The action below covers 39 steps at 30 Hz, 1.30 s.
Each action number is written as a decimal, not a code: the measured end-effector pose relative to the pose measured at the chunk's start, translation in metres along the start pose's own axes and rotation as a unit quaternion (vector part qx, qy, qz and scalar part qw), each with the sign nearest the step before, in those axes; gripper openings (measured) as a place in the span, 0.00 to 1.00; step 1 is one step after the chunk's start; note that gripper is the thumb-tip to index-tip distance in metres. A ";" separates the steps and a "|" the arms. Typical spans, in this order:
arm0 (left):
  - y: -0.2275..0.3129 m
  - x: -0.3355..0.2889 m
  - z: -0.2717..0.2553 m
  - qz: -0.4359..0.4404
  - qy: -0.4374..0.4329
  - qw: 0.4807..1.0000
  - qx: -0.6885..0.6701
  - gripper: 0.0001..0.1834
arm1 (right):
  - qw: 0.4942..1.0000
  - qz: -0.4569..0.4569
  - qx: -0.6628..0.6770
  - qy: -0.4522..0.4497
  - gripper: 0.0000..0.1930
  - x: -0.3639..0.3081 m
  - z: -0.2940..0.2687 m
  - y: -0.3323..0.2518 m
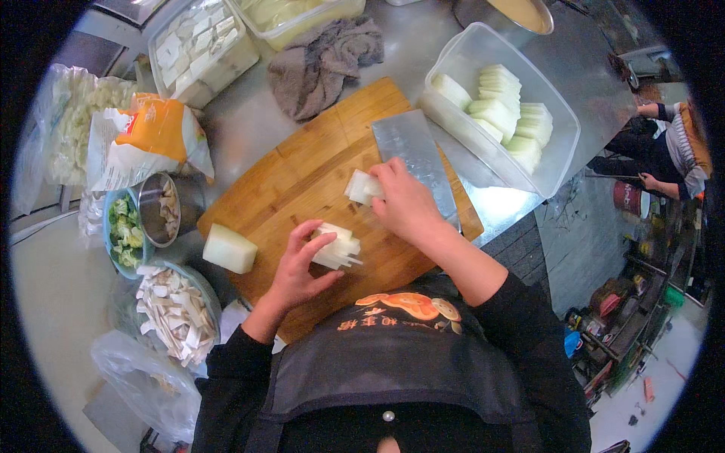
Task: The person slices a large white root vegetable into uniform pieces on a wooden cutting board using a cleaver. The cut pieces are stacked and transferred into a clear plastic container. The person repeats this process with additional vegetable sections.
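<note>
A wooden cutting board (291,185) lies at an angle in front of me. My left hand (298,268) curves round a loose stack of pale green-white melon slices (337,247), fingers on one side and thumb on the other. Farther right, my right hand (408,200) grips a smaller bunch of the melon slices (362,187) between thumb and fingertips. Beside that hand, a wide-bladed cleaver (415,147) lies flat on the board, its handle end hidden by my right hand and forearm. An uncut melon block (229,248) sits at the board's left edge.
Beyond the board's right side, a clear plastic tub (555,155) holds stacked slices. A grey cloth (321,68) and a tub of white blocks (200,57) stand behind. Bowls of broccoli (127,230) and sliced white pieces (175,313) line the left. Another person (672,147) is far right.
</note>
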<state>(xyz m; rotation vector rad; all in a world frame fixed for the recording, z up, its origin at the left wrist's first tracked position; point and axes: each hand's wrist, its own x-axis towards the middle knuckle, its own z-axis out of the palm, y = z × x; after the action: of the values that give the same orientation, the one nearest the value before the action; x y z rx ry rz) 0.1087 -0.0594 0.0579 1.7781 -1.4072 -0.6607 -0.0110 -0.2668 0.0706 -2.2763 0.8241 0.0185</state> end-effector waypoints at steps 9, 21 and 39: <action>0.002 -0.004 0.003 -0.021 0.029 0.998 0.043 0.33 | 0.994 -0.027 0.098 0.038 0.15 -0.008 -0.002 -0.001; -0.006 0.000 0.004 -0.010 0.014 1.000 -0.023 0.36 | 0.979 -0.123 0.014 -0.164 0.11 0.003 0.003 -0.033; -0.008 0.003 0.009 -0.002 0.042 0.998 -0.044 0.36 | 0.981 -0.136 0.114 -0.079 0.06 -0.017 0.021 -0.007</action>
<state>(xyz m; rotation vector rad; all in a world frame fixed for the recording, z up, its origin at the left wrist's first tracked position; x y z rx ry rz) 0.1066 -0.0635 0.0467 1.7200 -1.2998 -0.6321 -0.0162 -0.2407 0.0627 -2.1190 0.4061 -0.0203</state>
